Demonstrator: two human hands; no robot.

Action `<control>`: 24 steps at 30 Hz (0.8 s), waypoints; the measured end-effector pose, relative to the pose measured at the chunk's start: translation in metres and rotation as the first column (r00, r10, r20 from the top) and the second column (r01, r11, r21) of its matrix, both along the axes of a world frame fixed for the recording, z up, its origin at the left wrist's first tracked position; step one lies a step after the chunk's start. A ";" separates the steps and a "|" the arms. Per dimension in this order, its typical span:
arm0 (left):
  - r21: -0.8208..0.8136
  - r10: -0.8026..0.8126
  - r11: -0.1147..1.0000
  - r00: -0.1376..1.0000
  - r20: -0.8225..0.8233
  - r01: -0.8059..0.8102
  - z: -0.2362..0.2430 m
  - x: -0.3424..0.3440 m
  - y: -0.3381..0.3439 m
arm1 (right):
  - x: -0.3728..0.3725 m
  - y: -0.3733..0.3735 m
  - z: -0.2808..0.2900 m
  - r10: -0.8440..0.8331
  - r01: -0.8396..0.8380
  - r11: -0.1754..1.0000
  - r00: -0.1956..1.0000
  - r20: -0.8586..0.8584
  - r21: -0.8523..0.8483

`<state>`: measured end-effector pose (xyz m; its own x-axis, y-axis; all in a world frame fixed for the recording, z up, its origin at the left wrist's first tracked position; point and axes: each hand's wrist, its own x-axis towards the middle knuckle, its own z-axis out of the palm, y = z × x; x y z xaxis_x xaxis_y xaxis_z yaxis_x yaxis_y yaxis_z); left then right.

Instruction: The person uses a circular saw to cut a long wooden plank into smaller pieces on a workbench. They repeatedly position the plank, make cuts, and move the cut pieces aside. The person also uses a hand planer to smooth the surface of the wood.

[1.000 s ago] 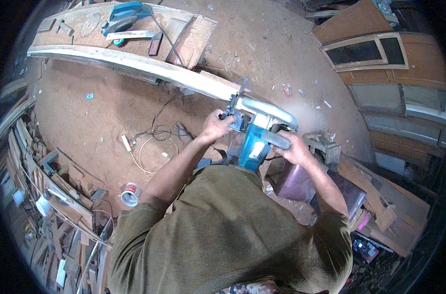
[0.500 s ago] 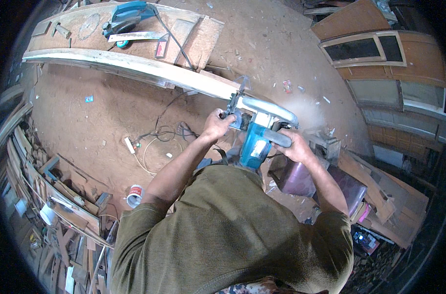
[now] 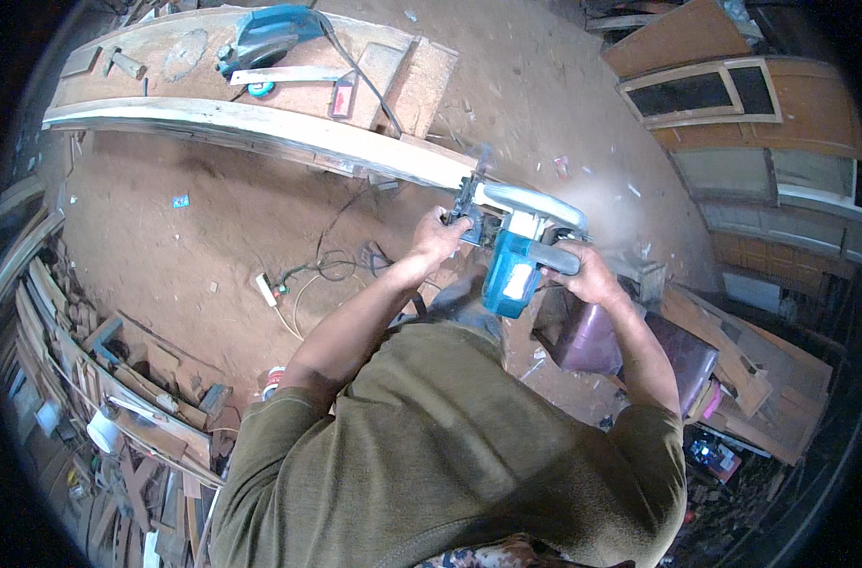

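A teal circular saw (image 3: 511,273) with a silver blade guard lies across the near end of a long pale wooden plank (image 3: 289,131). Its rear handle is in my right hand (image 3: 587,275), fingers wrapped round the grip. My left hand (image 3: 437,235) is closed on the dark front part of the saw, by the base plate, close to the plank's end. The blade is hidden beneath the guard. Pale dust hangs in the air to the right of the guard.
The workbench (image 3: 435,80) carries a second teal power tool (image 3: 275,36), a square (image 3: 289,74), a tape measure (image 3: 260,89), a hammer (image 3: 125,64) and a round saw blade (image 3: 186,54). Cords and a power strip (image 3: 266,289) lie on the floor. Wood scraps are piled left; panels (image 3: 734,95) stand right.
The bench and floor items sit slightly further right in the picture, as do the saw and both hands. My grip on the saw is the same.
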<state>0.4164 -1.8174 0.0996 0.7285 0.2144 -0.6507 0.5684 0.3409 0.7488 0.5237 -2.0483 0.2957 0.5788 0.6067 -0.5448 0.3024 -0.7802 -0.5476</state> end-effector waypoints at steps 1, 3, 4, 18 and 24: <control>0.001 -0.020 1.000 1.000 -0.019 0.020 -0.001 0.001 0.003 | -0.003 0.005 0.002 -0.049 0.049 0.999 0.999 -0.021 0.007; -0.031 -0.057 0.998 0.997 -0.053 0.056 0.012 0.001 0.011 | -0.002 0.004 0.000 -0.037 0.037 0.999 0.999 -0.031 -0.021; -0.025 -0.044 0.999 0.998 -0.046 0.043 0.014 0.000 0.014 | -0.001 0.005 -0.002 -0.032 0.031 0.999 0.999 -0.036 -0.036; -0.016 0.040 0.999 0.999 0.001 -0.040 0.005 -0.008 0.044 | -0.008 0.044 -0.001 0.023 -0.022 0.996 1.000 -0.018 0.087; -0.049 0.007 0.999 0.999 -0.053 -0.009 0.016 -0.009 0.063 | -0.009 0.058 -0.001 0.080 -0.079 0.994 0.997 -0.005 0.074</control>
<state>0.4076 -1.7543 0.1160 0.6909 0.1868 -0.6984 0.6041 0.3816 0.6996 0.5151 -1.9901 0.2943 0.5229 0.6891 -0.5017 0.3570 -0.7115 -0.6053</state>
